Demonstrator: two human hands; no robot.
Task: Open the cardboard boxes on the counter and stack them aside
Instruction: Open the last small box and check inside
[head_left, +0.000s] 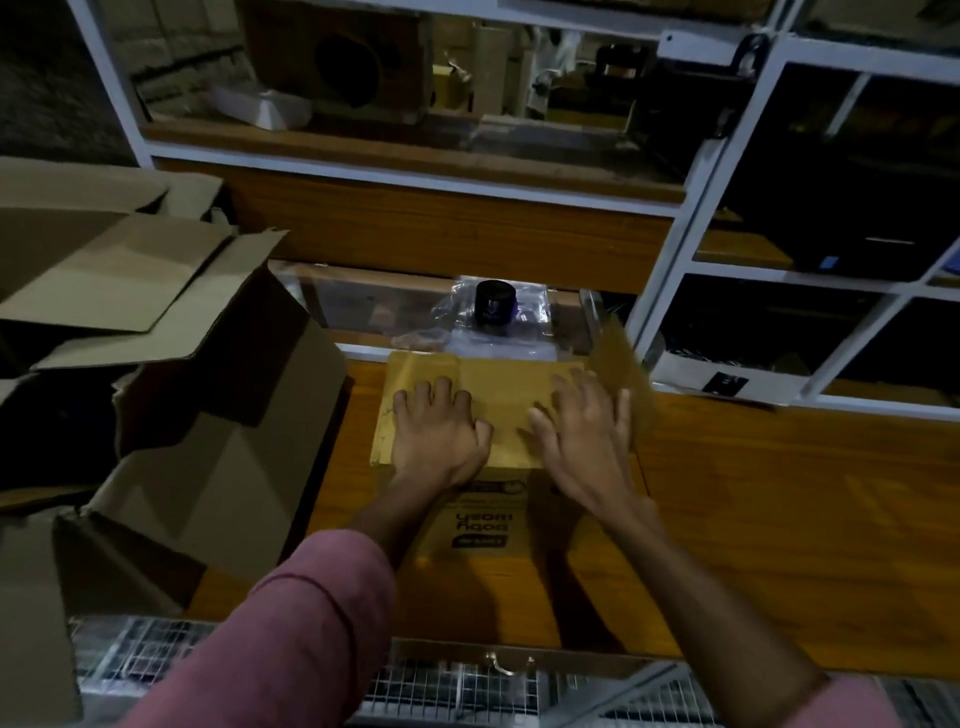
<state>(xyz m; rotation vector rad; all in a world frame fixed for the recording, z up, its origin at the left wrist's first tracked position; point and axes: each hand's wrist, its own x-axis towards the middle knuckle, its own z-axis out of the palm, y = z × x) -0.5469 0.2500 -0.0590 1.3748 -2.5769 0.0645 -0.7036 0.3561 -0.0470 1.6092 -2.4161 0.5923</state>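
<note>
Small cardboard box (483, 415) sits mid-tabletop (779, 493) near its back edge; left hand (441, 436) presses flat on the top flap, right hand (582, 441) splayed at the blurred right flap (618, 374), neither gripping anything. Looks mid-opening: next, spread the flaps, then move it left to the opened boxes (156, 364).

Both hands flat on box (511, 400) mid-counter (779, 493); opened boxes (171, 374) left, jar (494, 306) behind.
</note>
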